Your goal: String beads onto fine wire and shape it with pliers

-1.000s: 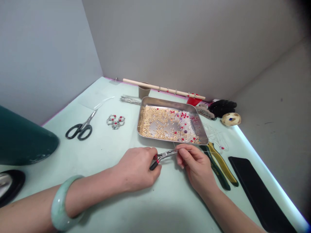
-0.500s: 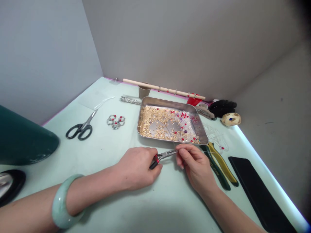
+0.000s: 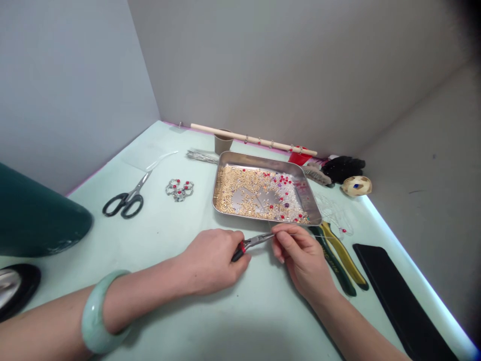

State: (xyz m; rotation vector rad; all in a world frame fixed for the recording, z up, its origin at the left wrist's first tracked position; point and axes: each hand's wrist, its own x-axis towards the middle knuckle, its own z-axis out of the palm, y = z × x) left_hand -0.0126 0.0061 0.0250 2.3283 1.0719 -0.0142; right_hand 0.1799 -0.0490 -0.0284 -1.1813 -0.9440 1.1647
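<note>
The left hand (image 3: 218, 259) grips needle-nose pliers (image 3: 256, 240), the right hand (image 3: 303, 253) pinches thin wire (image 3: 313, 235) just in front of the bead tray (image 3: 240, 217); a weak squeeze could let the wire slip, a misplaced one nip the right hand

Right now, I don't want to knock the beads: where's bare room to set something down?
Bare tabletop lies between the left forearm and right forearm, this side of the pliers. Another patch lies between the scissors, the beaded piece and left forearm. It's crowded right of the bead tray, by the green-and-yellow handles, and behind it, by the wooden stick.
</note>
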